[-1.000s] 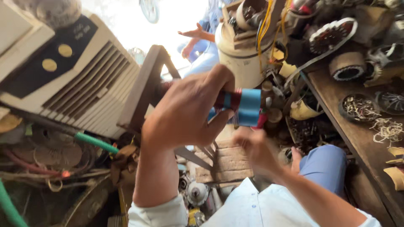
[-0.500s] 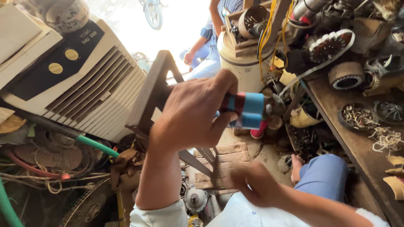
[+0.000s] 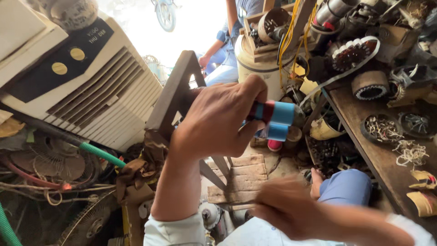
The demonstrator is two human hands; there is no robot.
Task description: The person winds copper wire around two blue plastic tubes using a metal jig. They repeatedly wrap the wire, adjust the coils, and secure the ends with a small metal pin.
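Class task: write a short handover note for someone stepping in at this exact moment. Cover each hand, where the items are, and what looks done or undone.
Left hand: raised, fingers closed around a blue and red tool.
Right hand: low near the lap, blurred, appears empty.
Nearby: wooden frame behind the left hand; bench of coils and wire scraps to the right.
Done or left: the tool is in hand; nothing more can be judged.

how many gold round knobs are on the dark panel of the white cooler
2. One gold knob sits higher on the dark panel of the white cooler, the other gold knob just below and left of it. More may be hidden beyond the frame edge.
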